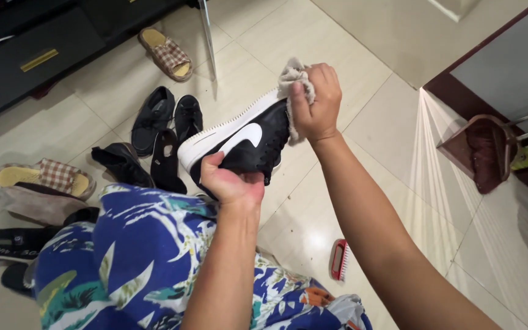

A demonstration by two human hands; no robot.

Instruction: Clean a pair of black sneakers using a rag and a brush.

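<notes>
My left hand [230,182] grips a black sneaker [239,142] with a white sole and white side mark, holding it from below above my lap. Its toe points left and it lies tilted on its side. Pressed against the heel end of the sneaker is a beige cloth [293,78], bunched in my right hand [318,101]. Blue floral fabric [135,256] covers my knees below the shoe.
Black shoes [154,119] lie in a cluster on the tiled floor to the left, with plaid slippers [167,54] farther back and at the left. A red brush [339,260] rests on the floor between my arms. A dark red dustpan [483,153] stands at the right.
</notes>
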